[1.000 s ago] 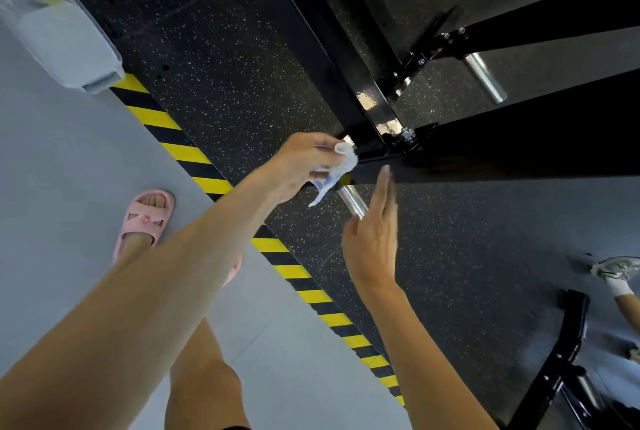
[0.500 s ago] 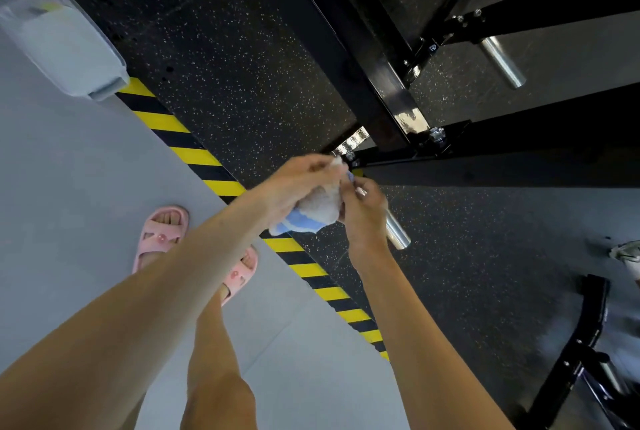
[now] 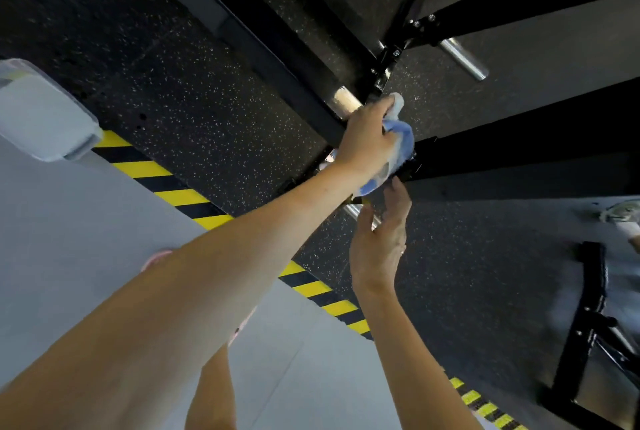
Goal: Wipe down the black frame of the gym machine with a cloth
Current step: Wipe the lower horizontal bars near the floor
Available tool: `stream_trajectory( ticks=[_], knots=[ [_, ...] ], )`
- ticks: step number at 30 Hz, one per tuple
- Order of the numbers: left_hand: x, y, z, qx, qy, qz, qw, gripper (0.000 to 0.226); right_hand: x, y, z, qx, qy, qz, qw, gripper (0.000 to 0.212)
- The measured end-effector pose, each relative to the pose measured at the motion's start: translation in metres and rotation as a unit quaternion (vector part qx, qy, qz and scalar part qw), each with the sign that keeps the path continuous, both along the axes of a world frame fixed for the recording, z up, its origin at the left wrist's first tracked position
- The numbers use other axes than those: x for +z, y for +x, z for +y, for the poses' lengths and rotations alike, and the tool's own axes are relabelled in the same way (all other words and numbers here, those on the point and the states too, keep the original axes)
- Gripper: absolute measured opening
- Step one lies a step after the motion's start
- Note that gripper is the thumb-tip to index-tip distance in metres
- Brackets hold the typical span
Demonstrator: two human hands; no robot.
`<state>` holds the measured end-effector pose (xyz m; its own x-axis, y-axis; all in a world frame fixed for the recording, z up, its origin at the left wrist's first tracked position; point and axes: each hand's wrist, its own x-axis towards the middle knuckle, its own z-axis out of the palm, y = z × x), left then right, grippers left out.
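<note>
My left hand (image 3: 367, 142) is clenched around a bunched, soft blue-and-white cloth (image 3: 398, 145), pressing it on the glossy black frame (image 3: 277, 59) where the square bars join at a bolted bracket. My right hand (image 3: 379, 242) hangs just below, fingers loosely spread, holding nothing, near a chrome peg (image 3: 356, 213). Speckled rubber floor (image 3: 207, 100) lies beneath.

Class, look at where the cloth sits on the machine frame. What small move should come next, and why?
Probably slide the left hand and its blue cloth rightward along the black crossbar. The cloth is bunched at the bolted joint, the bar beyond lies uncovered, and the right hand is open below, holding nothing.
</note>
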<state>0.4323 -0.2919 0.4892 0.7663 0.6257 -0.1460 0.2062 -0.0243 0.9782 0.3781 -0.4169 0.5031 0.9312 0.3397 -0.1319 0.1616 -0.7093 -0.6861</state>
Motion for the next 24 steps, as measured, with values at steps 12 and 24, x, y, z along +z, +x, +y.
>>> stream_trajectory(
  ticks=[12,24],
  knots=[
    [-0.013,0.015,0.001,-0.154,0.346,0.115,0.918,0.03,-0.017,0.006,0.019,-0.023,-0.034,0.139,0.989,0.082],
    [-0.022,-0.011,-0.014,-0.131,0.276,0.125,0.944,0.015,-0.019,0.003,0.016,-0.082,0.003,0.061,0.995,0.067]
  ],
)
